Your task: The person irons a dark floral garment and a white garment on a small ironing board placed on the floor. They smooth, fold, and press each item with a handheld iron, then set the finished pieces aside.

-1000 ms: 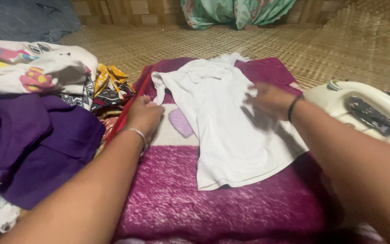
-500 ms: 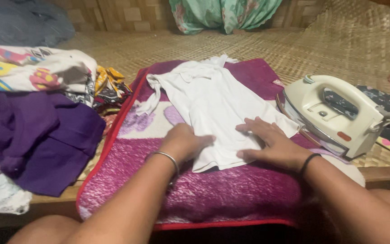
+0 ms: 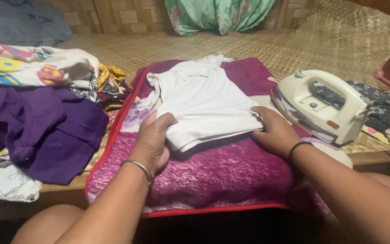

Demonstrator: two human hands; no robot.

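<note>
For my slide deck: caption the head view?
Both hands grip a white shirt on a magenta blanket, iron alongside.

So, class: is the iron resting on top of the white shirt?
No, the iron stands beside the blanket, apart from the white shirt.

cream iron point(image 3: 321, 106), purple garment point(image 3: 46, 131), green cloth point(image 3: 217, 13)
</note>
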